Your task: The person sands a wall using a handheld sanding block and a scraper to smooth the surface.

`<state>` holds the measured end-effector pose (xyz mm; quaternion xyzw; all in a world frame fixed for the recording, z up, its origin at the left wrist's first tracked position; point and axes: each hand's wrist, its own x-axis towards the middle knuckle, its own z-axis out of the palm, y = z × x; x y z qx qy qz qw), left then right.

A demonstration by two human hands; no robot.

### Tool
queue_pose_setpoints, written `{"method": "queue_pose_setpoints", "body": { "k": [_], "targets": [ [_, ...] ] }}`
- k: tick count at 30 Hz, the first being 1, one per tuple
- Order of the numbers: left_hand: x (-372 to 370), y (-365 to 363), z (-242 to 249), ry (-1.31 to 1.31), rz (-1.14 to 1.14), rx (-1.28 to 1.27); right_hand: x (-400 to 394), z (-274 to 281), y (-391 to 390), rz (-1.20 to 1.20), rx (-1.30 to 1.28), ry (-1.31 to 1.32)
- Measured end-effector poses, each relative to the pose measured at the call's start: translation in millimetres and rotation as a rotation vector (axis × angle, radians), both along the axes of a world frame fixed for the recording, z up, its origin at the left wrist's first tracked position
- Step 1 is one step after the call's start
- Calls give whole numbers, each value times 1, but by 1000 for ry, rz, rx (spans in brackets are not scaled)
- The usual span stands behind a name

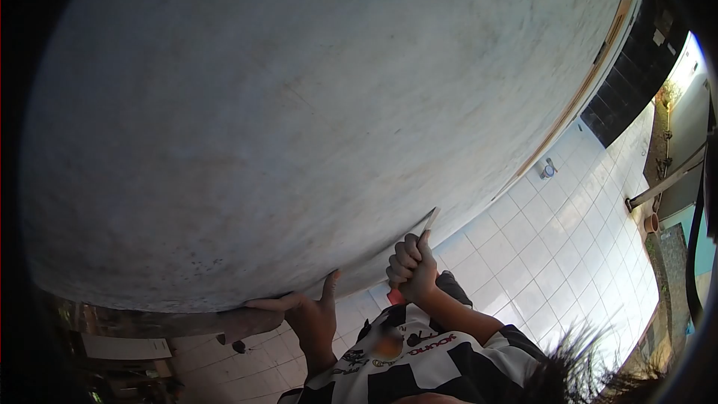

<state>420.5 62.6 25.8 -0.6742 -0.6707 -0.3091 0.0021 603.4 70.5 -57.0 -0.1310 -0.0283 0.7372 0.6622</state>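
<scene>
A large, pale, stained wall (299, 120) fills most of the view, bowed by the lens. My right hand (411, 263) is closed in a fist around a scraper (431, 219). Its flat, light blade points up against the wall's lower part, and a red handle end shows below the fist. To the left, my left hand (310, 318) is open, thumb and forefinger spread apart, with the fingertips at the wall's surface. Its other fingers are mostly hidden. Nothing shows in this hand.
White floor tiles (516, 232) stretch below and to the right. A small can (548, 170) stands on them near a wooden frame (591, 75) in the wall. Dark tiling (628, 90) lies beyond. At lower left is a white-topped box (123, 347); a post (666, 183) rises at right.
</scene>
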Motion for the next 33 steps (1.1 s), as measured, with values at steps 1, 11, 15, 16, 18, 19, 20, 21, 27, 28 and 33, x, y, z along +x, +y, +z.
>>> {"method": "queue_pose_setpoints", "body": {
  "k": [1, 11, 15, 16, 18, 19, 20, 21, 27, 28, 33],
  "targets": [
    [0, -2, 1, 1, -1, -7, 6, 1, 3, -126, -41, -38],
    [-3, 0, -5, -138, -10, -271, 53, -8, 0, -482, 344, -586],
    [8, -4, 5, -105, 54, 19, 87, 15, 9, -521, 365, -729],
    [7, -4, 7, 93, 57, 77, 88, 21, 8, -507, 326, -714],
    [8, -6, 10, -95, 72, -53, 88, 35, 7, -456, 243, -712],
    [8, -6, 10, -261, 84, -201, 89, 40, 7, -461, 255, -720],
    [7, -5, 5, -269, 80, -195, 90, 44, 7, -391, 193, -779],
    [4, -3, -4, -195, 64, -97, 90, 47, 5, -321, 125, -834],
    [-1, 1, -16, -322, 43, -220, 73, 60, -1, -180, 108, -612],
    [-3, 2, -22, -243, 40, -115, 66, 54, -2, -130, 108, -535],
    [9, -1, 7, -371, 79, -261, 86, 96, 8, -204, 181, -594]
  ]
}}
